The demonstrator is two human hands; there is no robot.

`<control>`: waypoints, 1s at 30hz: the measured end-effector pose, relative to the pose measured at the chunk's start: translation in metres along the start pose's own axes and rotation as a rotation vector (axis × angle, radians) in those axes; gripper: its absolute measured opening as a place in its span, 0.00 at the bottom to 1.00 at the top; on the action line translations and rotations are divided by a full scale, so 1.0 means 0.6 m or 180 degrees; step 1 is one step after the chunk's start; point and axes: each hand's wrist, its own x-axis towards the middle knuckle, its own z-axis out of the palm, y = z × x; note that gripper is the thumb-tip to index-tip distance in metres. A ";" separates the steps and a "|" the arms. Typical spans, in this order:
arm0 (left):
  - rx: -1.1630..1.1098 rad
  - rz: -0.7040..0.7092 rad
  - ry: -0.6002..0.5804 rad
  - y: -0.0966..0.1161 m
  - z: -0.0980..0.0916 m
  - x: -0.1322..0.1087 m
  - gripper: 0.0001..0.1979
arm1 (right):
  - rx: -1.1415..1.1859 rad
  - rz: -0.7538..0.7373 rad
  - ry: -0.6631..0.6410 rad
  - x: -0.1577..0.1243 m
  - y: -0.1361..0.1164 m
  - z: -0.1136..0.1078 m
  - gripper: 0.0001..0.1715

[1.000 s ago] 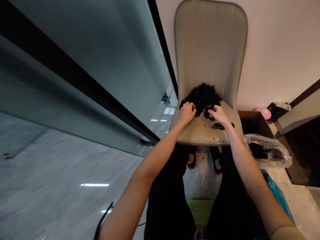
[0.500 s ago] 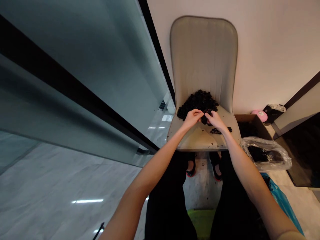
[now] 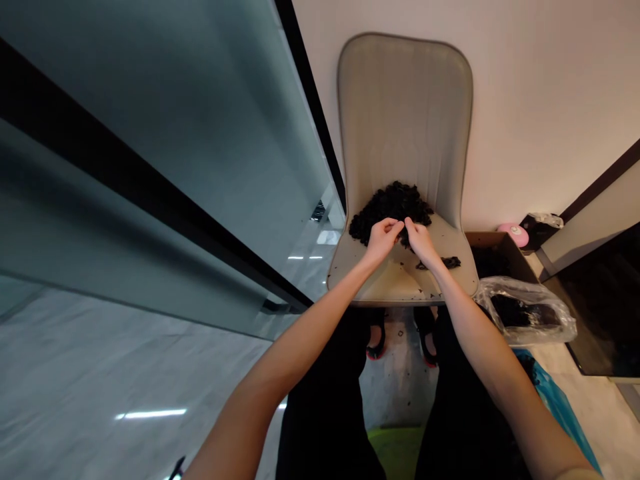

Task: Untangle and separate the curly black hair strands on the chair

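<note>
Heap of black curly tufts (image 3: 391, 208) is left on beige padded chair (image 3: 405, 120), more held in clear plastic bag (image 3: 525, 313); fingers (image 3: 397, 227) of left hand (image 3: 381, 241) and right hand (image 3: 423, 245) are pinched on its edge.

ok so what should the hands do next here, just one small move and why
I'd probably tease a small tuft gently out of the pile of black curly material. The left hand and right hand meet at its front edge, and a loose black clump lies apart on the chair seat, so small pulls seem to suit it.
</note>
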 end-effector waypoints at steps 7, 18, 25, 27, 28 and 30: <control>0.0469 -0.0169 -0.0464 -0.002 -0.020 -0.001 0.29 | -0.0623 -0.0605 -0.0080 -0.005 -0.009 0.001 0.34; -0.0287 -0.0342 -0.1046 -0.002 -0.036 0.013 0.24 | 0.0515 -0.0086 -0.0246 -0.007 -0.009 0.018 0.34; -0.0901 -0.0603 -0.0453 -0.003 -0.008 0.010 0.17 | 0.1398 0.0144 0.0119 -0.005 -0.006 0.041 0.33; -0.0949 -0.0589 -0.0383 0.000 -0.005 0.010 0.20 | 0.1644 0.0027 0.0025 -0.003 -0.009 0.038 0.33; -0.0941 -0.0557 -0.0339 0.000 -0.005 0.010 0.21 | 0.1636 -0.0045 -0.0038 -0.002 -0.011 0.035 0.34; -0.0807 -0.0469 -0.0196 0.000 -0.005 0.012 0.21 | 0.1322 -0.0135 -0.0068 0.000 -0.014 0.025 0.34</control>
